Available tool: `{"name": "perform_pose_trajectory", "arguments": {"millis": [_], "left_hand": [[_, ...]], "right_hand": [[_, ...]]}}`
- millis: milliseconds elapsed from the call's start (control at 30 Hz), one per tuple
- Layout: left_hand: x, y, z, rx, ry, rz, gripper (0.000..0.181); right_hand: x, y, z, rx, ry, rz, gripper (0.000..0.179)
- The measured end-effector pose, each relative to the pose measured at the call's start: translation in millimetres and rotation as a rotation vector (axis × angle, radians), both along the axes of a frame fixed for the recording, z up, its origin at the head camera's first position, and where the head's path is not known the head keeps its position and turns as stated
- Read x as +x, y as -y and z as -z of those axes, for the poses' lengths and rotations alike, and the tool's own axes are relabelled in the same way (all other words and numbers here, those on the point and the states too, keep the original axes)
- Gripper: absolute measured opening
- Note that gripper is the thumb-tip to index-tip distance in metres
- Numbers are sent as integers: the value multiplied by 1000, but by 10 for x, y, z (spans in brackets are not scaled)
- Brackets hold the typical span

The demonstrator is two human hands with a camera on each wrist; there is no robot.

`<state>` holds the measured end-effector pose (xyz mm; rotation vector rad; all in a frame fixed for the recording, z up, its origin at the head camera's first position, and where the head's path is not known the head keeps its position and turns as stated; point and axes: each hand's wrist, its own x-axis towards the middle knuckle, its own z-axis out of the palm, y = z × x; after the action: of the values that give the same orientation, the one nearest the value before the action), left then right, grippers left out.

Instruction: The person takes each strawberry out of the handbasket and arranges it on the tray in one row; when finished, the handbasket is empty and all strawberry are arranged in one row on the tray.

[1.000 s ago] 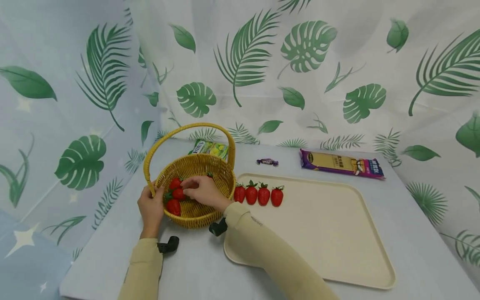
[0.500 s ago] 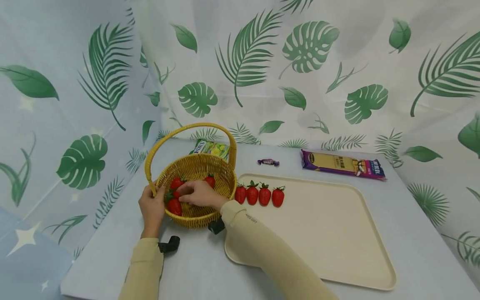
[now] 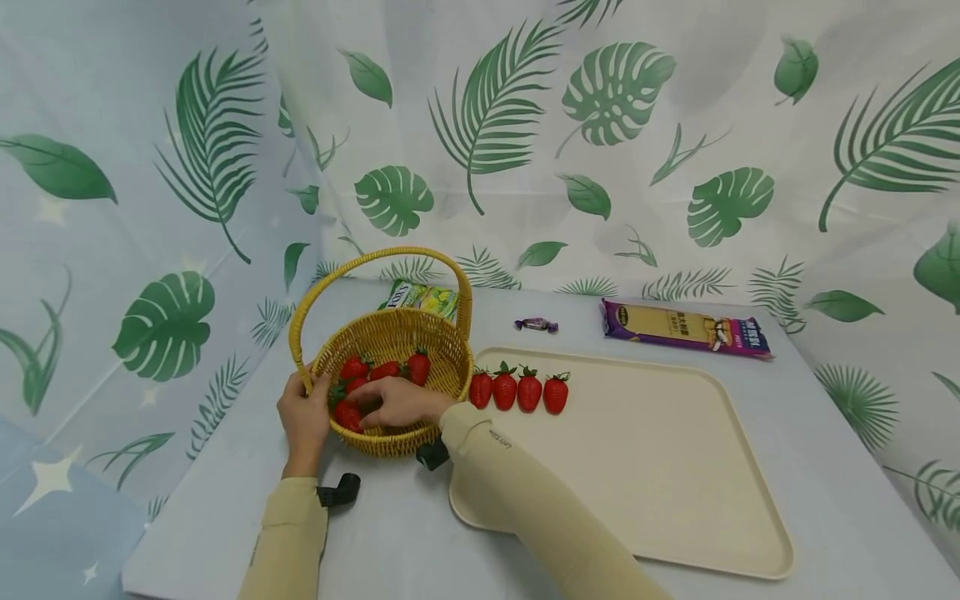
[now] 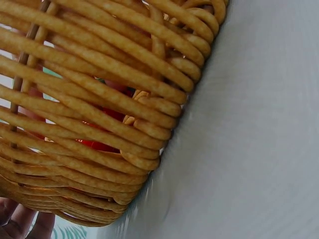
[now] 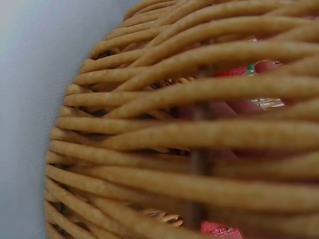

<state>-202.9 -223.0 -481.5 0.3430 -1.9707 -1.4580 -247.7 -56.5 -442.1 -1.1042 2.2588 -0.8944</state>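
Observation:
In the head view my left hand [image 3: 303, 412] grips the left rim of a yellow wicker basket [image 3: 390, 442] at the base of its handle. My right hand [image 3: 401, 402] reaches inside over the right side, fingers and thumb parted beside a strawberry [image 3: 347, 415] at the front left. Whether they pinch it I cannot tell. Several more strawberries lie in the basket, among them one upright strawberry [image 3: 418, 367] and one on its side [image 3: 385, 371]. Wicker [image 4: 94, 99] fills much of the left wrist view, with left fingertips [image 4: 40, 226] below; wicker [image 5: 224, 134] also largely screens the right hand.
A beige tray [image 3: 637, 467] lies to the right, with a row of several strawberries [image 3: 528, 390] along its upper left. Behind are a green candy bag [image 3: 431, 298], a purple wrapped candy [image 3: 536, 324] and a long purple-and-gold food packet [image 3: 682, 327]. Leaf-print cloth [image 3: 510, 225] hangs at the back.
My right hand has shifted down and toward the front inside the basket, uncovering strawberries behind it. My left hand keeps its hold on the rim.

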Motion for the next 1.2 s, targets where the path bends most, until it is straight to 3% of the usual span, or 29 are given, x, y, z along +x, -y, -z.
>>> {"name": "perform_pose_trajectory", "arguments": {"millis": [300,533,767,900,1000,1200], "left_hand": [[-5,15,-9,-10,-15,11,15],[6,12,-8,-17,-16,3,14],[4,11,-1,-28,-5,-9,16],[7,11,1,-31,-11,-7,16],[10,12,0,-32,-12,-7,15],[-5,9,0,-27,4,-2,16]], "right_hand": [[36,-5,-60,-40,32,-38,56],[35,-13,-54,-36,75,-38,50],[10,1,-11,20,-5,-134,42],[-6,10,19,3,-6,-145,40],[-8,9,27,-21,17,-125,37],[0,-35,0,-97,97,-4,31]]}}
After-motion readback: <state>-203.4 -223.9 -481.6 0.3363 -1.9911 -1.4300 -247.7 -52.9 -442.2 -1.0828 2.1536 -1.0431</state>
